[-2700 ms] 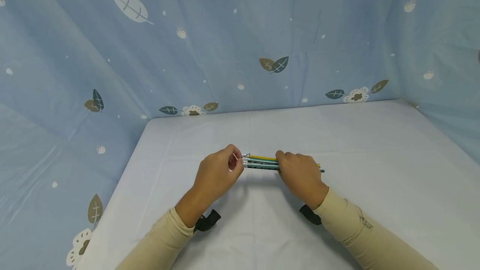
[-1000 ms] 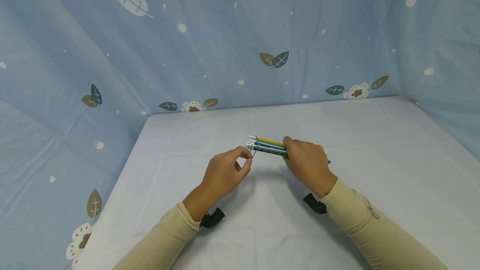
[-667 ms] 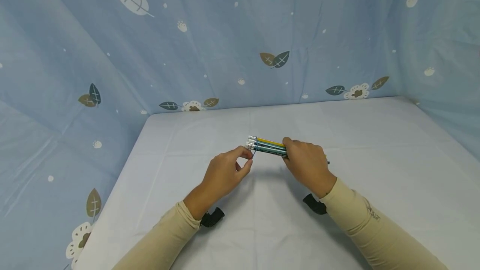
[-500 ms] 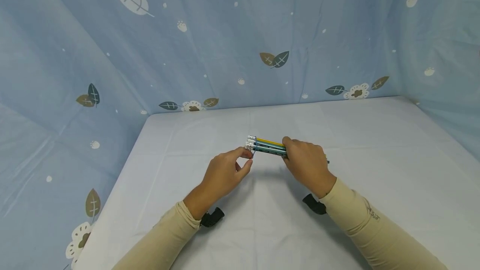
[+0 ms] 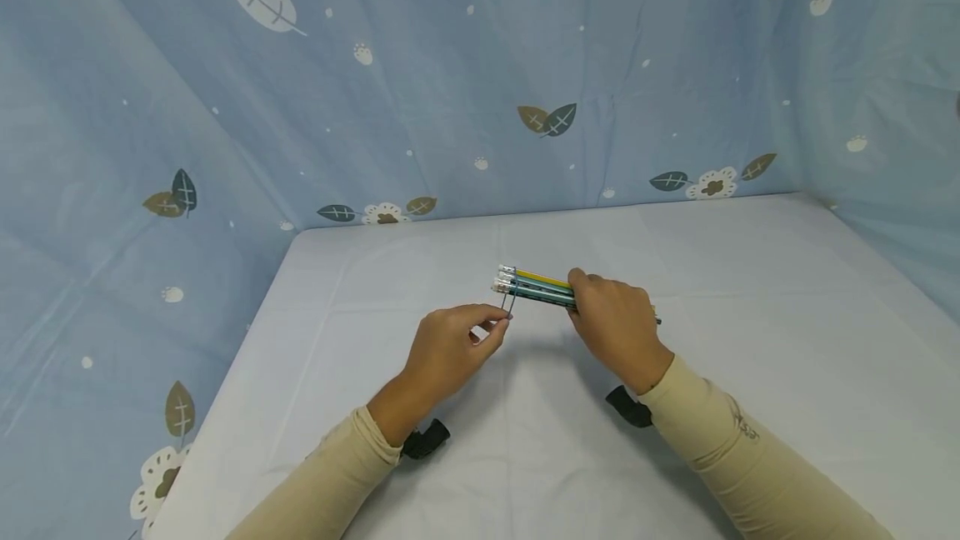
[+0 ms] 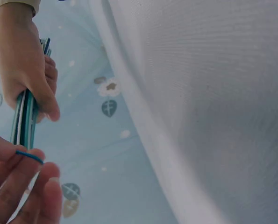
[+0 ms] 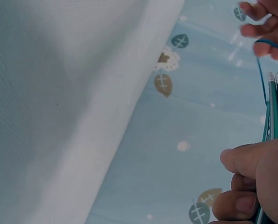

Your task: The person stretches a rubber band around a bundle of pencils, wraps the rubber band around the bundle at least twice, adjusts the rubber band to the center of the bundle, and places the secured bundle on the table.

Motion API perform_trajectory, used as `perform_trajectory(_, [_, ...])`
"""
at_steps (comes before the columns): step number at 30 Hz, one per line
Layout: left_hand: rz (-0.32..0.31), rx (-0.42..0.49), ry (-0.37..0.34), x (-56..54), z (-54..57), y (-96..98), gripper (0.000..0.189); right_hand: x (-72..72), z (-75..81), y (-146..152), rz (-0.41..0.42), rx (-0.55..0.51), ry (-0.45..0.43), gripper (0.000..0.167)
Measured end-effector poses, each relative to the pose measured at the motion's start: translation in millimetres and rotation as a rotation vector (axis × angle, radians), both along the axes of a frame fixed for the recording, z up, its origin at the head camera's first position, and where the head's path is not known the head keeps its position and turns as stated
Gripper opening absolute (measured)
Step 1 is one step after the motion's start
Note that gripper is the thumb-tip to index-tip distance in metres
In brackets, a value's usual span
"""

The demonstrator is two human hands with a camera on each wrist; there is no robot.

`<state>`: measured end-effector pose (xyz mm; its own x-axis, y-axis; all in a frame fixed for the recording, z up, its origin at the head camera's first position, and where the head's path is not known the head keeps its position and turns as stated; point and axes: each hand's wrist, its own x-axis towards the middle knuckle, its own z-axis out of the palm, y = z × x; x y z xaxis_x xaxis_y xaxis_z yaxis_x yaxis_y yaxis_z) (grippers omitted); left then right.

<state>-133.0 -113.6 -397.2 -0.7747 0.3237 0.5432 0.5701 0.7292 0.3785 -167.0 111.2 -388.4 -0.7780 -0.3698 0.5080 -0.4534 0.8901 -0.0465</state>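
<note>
My right hand (image 5: 618,327) grips a bundle of pencils (image 5: 546,287), mostly green with a yellow one on top, held above the table. Their white eraser ends point left and stick out of the fist; the other ends show just past it. A thin blue rubber band (image 7: 261,77) loops round the bundle near the erasers. With thumb and fingertips, my left hand (image 5: 452,348) pinches the band below the pencils and draws it out into two strands. In the left wrist view the band (image 6: 30,157) lies across the fingers.
A white cloth covers the table (image 5: 720,315). Behind it and at both sides hangs a blue curtain (image 5: 450,90) with leaf and flower prints. Black wrist mounts (image 5: 426,438) sit under both forearms, close over the cloth.
Since the earliest frame, both hands have shifted slightly right and the pencils' eraser ends have risen. In the last half second, my left fingertips have pulled the band further from the bundle.
</note>
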Motion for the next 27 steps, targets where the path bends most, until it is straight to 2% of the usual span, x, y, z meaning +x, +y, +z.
perform_trajectory(6, [-0.08, 0.01, 0.225, 3.7, 3.3, 3.2, 0.005, -1.4, -0.6, 0.3, -0.006, -0.002, -0.014, 0.025])
perform_trajectory(11, [-0.175, 0.033, 0.326, 4.7, 5.6, 5.7, 0.01, -0.7, -2.7, -0.6, -0.005, 0.008, -0.023, 0.026])
perform_trajectory(18, [-0.233, 0.044, 0.368, 4.7, 7.9, 7.6, 0.012, 1.0, -4.1, -1.5, 0.004, 0.014, -0.02, 0.028])
perform_trajectory(23, [-0.221, 0.035, 0.385, 4.4, 6.4, 7.5, 0.01, 2.3, -3.6, -2.4, 0.016, 0.019, -0.019, 0.028])
perform_trajectory(27, [-0.212, 0.031, 0.351, 4.5, 4.6, 7.2, 0.007, 3.1, -3.1, -3.1, 0.015, 0.023, -0.023, 0.028])
